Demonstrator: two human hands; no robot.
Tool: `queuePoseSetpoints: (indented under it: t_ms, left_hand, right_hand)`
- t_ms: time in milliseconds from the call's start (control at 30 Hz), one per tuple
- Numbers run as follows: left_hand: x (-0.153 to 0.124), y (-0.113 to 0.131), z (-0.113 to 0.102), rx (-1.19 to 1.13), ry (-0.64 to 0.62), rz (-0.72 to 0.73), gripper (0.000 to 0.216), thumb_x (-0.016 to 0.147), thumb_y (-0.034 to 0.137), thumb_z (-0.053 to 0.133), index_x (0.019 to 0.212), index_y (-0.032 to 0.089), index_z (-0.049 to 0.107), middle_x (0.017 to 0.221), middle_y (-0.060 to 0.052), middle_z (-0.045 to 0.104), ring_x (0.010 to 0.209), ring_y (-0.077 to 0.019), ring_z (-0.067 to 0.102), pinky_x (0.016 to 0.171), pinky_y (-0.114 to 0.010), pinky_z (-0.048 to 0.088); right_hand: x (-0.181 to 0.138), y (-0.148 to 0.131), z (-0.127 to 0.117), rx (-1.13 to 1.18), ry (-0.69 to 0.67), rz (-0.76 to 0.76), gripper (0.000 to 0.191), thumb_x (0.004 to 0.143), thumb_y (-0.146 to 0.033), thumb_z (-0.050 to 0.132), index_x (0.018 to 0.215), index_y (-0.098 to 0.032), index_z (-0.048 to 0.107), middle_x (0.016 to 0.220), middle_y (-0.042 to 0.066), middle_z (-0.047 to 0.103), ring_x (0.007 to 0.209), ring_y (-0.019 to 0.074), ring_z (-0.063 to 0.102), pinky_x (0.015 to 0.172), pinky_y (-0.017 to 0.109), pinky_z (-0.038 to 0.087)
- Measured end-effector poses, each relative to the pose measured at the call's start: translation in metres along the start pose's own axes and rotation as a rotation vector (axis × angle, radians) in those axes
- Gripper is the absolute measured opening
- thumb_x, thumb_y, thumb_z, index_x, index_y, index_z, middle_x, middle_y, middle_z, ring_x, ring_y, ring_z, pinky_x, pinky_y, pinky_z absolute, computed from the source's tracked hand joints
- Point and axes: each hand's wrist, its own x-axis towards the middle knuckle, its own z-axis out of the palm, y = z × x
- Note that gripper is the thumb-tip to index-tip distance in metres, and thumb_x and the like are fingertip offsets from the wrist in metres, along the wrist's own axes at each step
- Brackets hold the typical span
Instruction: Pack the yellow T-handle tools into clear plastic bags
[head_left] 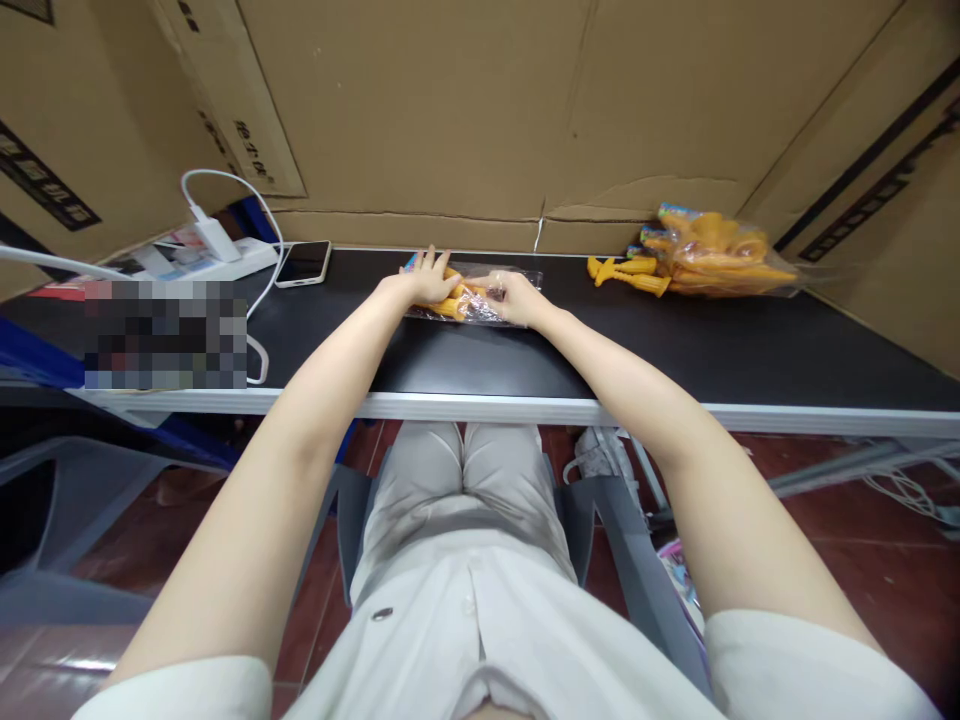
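Power strip [225, 255]: far left of black table [675, 360], white cable looped off it toward the front edge.
Phone [303, 263]: flat, screen up, just right of the strip, apart from the work.
Left hand [429, 279]: fingers spread, pressed flat on the left end of the clear bag [474, 297]; not clenched.
Clear bag: mid-table toward the rear, lying flat, yellow toy pieces inside, coloured header card at left end under the fingers.
Right hand [516, 298]: curled over the bag's right end, apparently pinching film; exact grip cannot be told.
Loose yellow toy [628, 274]: right of the hands, unbagged, touching the pile.
Pile of filled bags [712, 252]: right rear, against cardboard wall [450, 110].
Risk: thin film likely slippery; uneven pull between hands could tear it or spill pieces. Judgement only.
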Motion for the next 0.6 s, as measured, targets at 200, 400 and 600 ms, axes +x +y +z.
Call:
queuePoseSetpoints:
  t_ms: [200,400,600]
  left_hand:
    - [0.0,-0.005,0.014,-0.092,0.1,0.008,0.077,0.111,0.047,0.033,0.183,0.024,0.015,0.191,-0.008,0.003,0.177,-0.0317,0.001,0.142,-0.058,0.012]
    - [0.02,-0.022,0.029,-0.232,0.214,0.143,0.071,0.108,0.042,0.049,0.175,0.024,0.037,0.189,-0.013,0.021,0.176,-0.0346,0.015,0.142,-0.058,0.016]
    - [0.028,-0.03,0.038,-0.37,0.321,0.239,0.038,0.102,0.025,0.06,0.138,0.013,0.062,0.149,-0.022,0.067,0.145,-0.036,0.063,0.129,-0.048,0.045]
  right_hand:
    - [-0.001,-0.01,-0.007,-0.218,-0.103,0.016,0.052,0.111,-0.044,0.051,0.142,-0.016,0.081,0.096,0.01,0.071,0.084,0.0208,0.064,0.083,0.03,0.046]
    - [-0.005,-0.035,-0.018,-0.357,-0.158,0.212,0.051,0.109,-0.025,0.052,0.155,-0.024,0.072,0.147,0.013,0.074,0.132,0.0327,0.071,0.109,0.039,0.053]
    - [-0.007,-0.045,-0.023,-0.378,-0.226,0.284,0.058,0.109,-0.022,0.051,0.166,-0.029,0.061,0.154,0.008,0.071,0.142,0.0324,0.068,0.116,0.041,0.055]
